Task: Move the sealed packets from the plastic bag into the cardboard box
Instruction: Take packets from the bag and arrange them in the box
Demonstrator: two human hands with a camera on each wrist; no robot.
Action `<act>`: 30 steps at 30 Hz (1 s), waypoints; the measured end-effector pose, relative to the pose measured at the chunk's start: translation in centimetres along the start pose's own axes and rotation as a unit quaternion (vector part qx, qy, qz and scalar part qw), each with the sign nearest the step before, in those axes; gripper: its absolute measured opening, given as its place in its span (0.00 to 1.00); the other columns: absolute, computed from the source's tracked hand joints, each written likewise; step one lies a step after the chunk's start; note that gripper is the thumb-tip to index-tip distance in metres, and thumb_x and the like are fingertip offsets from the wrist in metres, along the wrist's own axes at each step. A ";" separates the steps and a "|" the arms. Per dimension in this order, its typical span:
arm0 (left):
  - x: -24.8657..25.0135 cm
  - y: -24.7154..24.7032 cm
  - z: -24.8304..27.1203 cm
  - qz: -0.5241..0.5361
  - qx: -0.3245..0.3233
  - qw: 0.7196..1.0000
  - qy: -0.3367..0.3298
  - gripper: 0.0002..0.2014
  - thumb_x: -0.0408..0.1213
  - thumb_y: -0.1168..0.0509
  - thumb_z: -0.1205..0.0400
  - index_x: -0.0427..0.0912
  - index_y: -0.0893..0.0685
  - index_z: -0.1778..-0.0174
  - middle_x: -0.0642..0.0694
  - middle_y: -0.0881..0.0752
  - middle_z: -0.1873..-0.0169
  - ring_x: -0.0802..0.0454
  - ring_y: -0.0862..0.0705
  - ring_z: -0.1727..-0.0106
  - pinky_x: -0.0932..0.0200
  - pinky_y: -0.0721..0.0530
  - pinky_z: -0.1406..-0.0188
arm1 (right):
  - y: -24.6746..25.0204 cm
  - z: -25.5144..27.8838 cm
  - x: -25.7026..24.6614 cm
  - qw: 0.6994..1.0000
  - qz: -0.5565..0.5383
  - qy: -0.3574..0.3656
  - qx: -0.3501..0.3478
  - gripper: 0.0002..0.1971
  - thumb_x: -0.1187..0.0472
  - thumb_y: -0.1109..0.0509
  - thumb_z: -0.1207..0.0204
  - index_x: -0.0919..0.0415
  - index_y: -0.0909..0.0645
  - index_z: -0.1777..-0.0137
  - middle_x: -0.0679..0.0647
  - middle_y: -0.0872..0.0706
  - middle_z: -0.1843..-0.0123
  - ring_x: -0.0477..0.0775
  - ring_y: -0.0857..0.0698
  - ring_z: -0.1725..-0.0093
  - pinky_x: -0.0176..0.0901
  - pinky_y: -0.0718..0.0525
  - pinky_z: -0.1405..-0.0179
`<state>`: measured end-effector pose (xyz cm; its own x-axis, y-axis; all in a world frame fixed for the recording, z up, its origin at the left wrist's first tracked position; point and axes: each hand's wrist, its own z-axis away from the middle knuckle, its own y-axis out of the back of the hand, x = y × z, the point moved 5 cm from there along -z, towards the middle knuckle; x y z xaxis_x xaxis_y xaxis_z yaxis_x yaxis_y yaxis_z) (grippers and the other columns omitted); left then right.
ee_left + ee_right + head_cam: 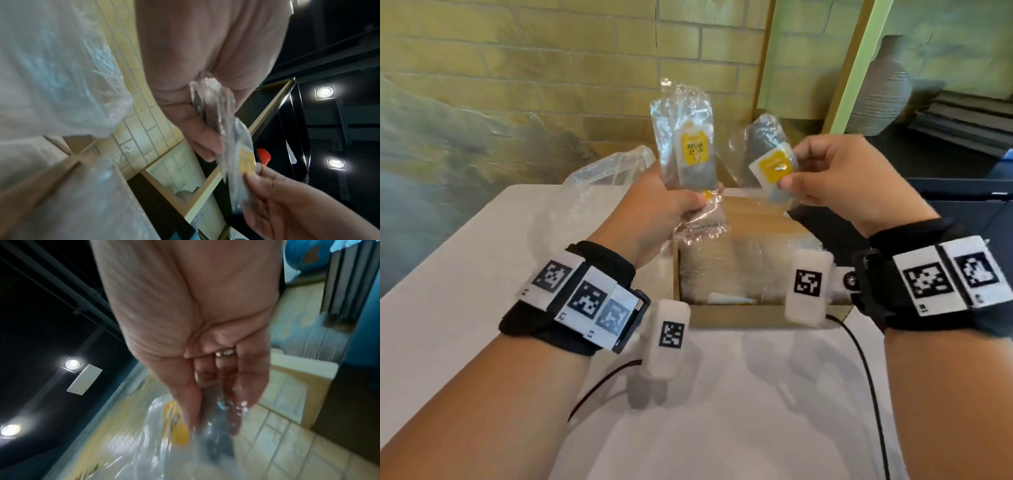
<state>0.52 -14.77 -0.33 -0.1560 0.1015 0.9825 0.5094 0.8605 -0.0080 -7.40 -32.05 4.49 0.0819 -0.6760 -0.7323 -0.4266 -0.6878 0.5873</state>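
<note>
- Head view: the cardboard box [760, 308] sits open on the white table [465, 274], its near wall facing the person and its far edge close to the table's back edge by the brick wall [517, 68].
- Above the box, the left hand [664, 209] grips the lower end of an upright sealed packet [686, 150], fingers curled round it; the packet's top stands well above the box rim.
- To the right of that packet and apart from it, the right hand [835, 174] pinches a second packet [767, 161] between thumb and curled fingers, also above the box, near its far right corner.
- A clear gap of air lies between the two packets, and the box mouth below them is unobstructed; clear-wrapped contents already lie on the box floor.
- The crumpled plastic bag [599, 181] lies on the table just left of the box's far left corner.
- Each packet carries a yellow label; the writing on both is too blurred to read.
- Black-and-white coded markers sit on both wristbands [585, 301].
- Left wrist view: the thumb [197, 138] and palm clamp the packet's crinkled edge [213, 104]; the right hand's fingertips [267, 186] hold the other packet beside it, and the bag [61, 73] sits left of the box flap.
- Right wrist view: blurred; the fingers [242, 386] close on clear wrap with a yellow patch [176, 426].
</note>
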 end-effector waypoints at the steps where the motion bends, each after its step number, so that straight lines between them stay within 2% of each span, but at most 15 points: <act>1: 0.2 0.4 0.0 -0.001 0.008 1.000 -0.002 0.17 0.20 0.39 0.21 0.39 0.22 0.38 0.47 0.09 0.54 0.49 0.13 0.48 0.40 0.19 0.38 | 0.1 0.2 0.1 0.998 0.052 -0.004 -0.021 0.05 0.65 0.26 0.28 0.53 0.17 0.59 0.56 0.11 0.56 0.53 0.13 0.53 0.53 0.16 0.46; 3: 0.5 1.0 -0.1 0.004 0.019 1.000 -0.006 0.16 0.21 0.39 0.21 0.41 0.22 0.40 0.47 0.09 0.53 0.48 0.13 0.49 0.45 0.17 0.43 | -0.2 0.3 0.3 0.990 0.126 -0.012 -0.064 0.04 0.63 0.25 0.30 0.53 0.15 0.58 0.52 0.11 0.57 0.50 0.14 0.54 0.47 0.17 0.45; 5: 0.7 1.3 -0.1 0.014 0.018 1.000 -0.008 0.18 0.21 0.39 0.20 0.39 0.23 0.36 0.47 0.09 0.52 0.51 0.11 0.52 0.52 0.13 0.52 | -1.2 0.3 0.4 0.974 0.196 -0.023 -0.110 0.05 0.62 0.25 0.29 0.52 0.16 0.58 0.46 0.14 0.60 0.42 0.17 0.59 0.38 0.19 0.54; 7: 0.8 1.2 -0.1 0.016 0.012 1.000 -0.010 0.20 0.20 0.39 0.20 0.37 0.26 0.32 0.45 0.10 0.51 0.52 0.10 0.53 0.57 0.12 0.59 | -2.4 0.5 0.8 0.955 0.249 -0.041 -0.154 0.06 0.63 0.26 0.28 0.50 0.16 0.57 0.44 0.16 0.60 0.39 0.20 0.59 0.30 0.28 0.63; 9: 0.7 1.1 0.0 0.006 0.007 1.000 -0.012 0.21 0.20 0.39 0.20 0.36 0.27 0.31 0.43 0.11 0.48 0.50 0.11 0.51 0.57 0.12 0.57 | -3.3 0.5 1.3 0.944 0.270 -0.051 -0.184 0.07 0.65 0.27 0.27 0.51 0.15 0.56 0.44 0.16 0.58 0.41 0.20 0.56 0.31 0.29 0.63; 12: 0.5 0.8 0.2 -0.002 0.005 1.000 -0.007 0.20 0.20 0.39 0.20 0.35 0.27 0.31 0.41 0.11 0.47 0.47 0.11 0.49 0.54 0.12 0.55 | -3.8 0.4 1.6 0.937 0.285 -0.059 -0.194 0.06 0.65 0.29 0.26 0.52 0.14 0.56 0.43 0.18 0.59 0.44 0.21 0.53 0.39 0.29 0.51; 15: 0.3 0.7 0.3 -0.009 0.001 1.000 -0.006 0.18 0.21 0.38 0.21 0.37 0.25 0.36 0.42 0.11 0.47 0.48 0.11 0.50 0.54 0.13 0.54 | -3.9 0.5 1.5 0.936 0.283 -0.058 -0.202 0.07 0.65 0.29 0.26 0.53 0.13 0.54 0.43 0.17 0.58 0.45 0.21 0.50 0.39 0.30 0.48; 17: 0.2 0.7 0.3 -0.014 0.002 1.000 -0.006 0.16 0.23 0.36 0.21 0.42 0.24 0.40 0.41 0.11 0.47 0.48 0.12 0.50 0.51 0.14 0.51 | -3.7 0.6 0.9 0.944 0.266 -0.037 -0.192 0.07 0.63 0.29 0.25 0.51 0.13 0.51 0.42 0.17 0.57 0.43 0.20 0.50 0.35 0.29 0.51; 19: 0.1 0.5 0.4 -0.019 0.005 1.000 -0.006 0.18 0.26 0.32 0.23 0.42 0.23 0.39 0.38 0.12 0.45 0.43 0.12 0.46 0.43 0.15 0.42 | -3.4 0.7 -0.1 0.963 0.210 -0.010 -0.168 0.07 0.58 0.29 0.25 0.50 0.14 0.48 0.42 0.15 0.54 0.38 0.18 0.53 0.29 0.29 0.58; 20: 0.1 0.4 0.4 -0.023 0.007 1.000 -0.009 0.18 0.27 0.31 0.24 0.41 0.23 0.39 0.38 0.12 0.46 0.42 0.12 0.45 0.41 0.16 0.41 | -3.4 0.8 -0.6 0.973 0.165 0.000 -0.160 0.08 0.55 0.29 0.25 0.50 0.15 0.47 0.43 0.13 0.55 0.37 0.17 0.55 0.27 0.27 0.59; 22: 0.0 0.1 0.5 -0.025 0.004 1.000 -0.019 0.16 0.27 0.31 0.24 0.40 0.21 0.42 0.40 0.12 0.52 0.42 0.12 0.48 0.43 0.14 0.45 | -3.9 1.0 -1.5 0.985 0.079 0.003 -0.152 0.11 0.50 0.27 0.28 0.51 0.15 0.47 0.49 0.10 0.58 0.39 0.15 0.61 0.30 0.21 0.59; 24: 0.0 -0.1 0.7 -0.019 -0.001 0.999 -0.029 0.13 0.24 0.32 0.23 0.38 0.21 0.44 0.44 0.12 0.59 0.43 0.11 0.53 0.49 0.12 0.54 | -4.7 1.0 -1.9 0.990 0.048 -0.002 -0.131 0.14 0.47 0.25 0.32 0.53 0.17 0.50 0.52 0.10 0.62 0.42 0.14 0.64 0.37 0.17 0.59; 25: 0.1 -0.3 0.8 -0.014 -0.010 0.999 -0.033 0.13 0.25 0.32 0.23 0.35 0.21 0.43 0.43 0.11 0.59 0.43 0.11 0.54 0.51 0.12 0.56 | -5.1 0.8 -1.9 0.993 0.042 -0.003 -0.110 0.16 0.47 0.25 0.32 0.56 0.18 0.51 0.53 0.10 0.63 0.43 0.14 0.65 0.38 0.15 0.61; 27: 0.0 -0.5 0.9 -0.004 -0.028 0.999 -0.031 0.19 0.28 0.30 0.25 0.34 0.21 0.37 0.39 0.10 0.53 0.44 0.10 0.52 0.50 0.11 0.54 | -5.4 0.6 -1.7 0.997 0.015 -0.013 -0.070 0.17 0.48 0.25 0.31 0.62 0.19 0.53 0.54 0.12 0.66 0.45 0.15 0.68 0.37 0.16 0.67; 30: 0.0 -0.6 0.8 0.001 -0.040 0.999 -0.028 0.21 0.26 0.30 0.25 0.36 0.21 0.35 0.40 0.11 0.50 0.46 0.11 0.49 0.50 0.12 0.50 | -5.3 0.5 -1.4 0.996 -0.060 -0.035 -0.047 0.10 0.55 0.29 0.25 0.63 0.22 0.57 0.52 0.17 0.70 0.42 0.19 0.74 0.32 0.20 0.73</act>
<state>-0.46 -14.83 -0.51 -0.2022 0.1326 0.9703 0.5749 0.8182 0.0080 -5.69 -27.33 2.28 0.0628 -0.5693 -0.8197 -0.3310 -0.7868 0.5210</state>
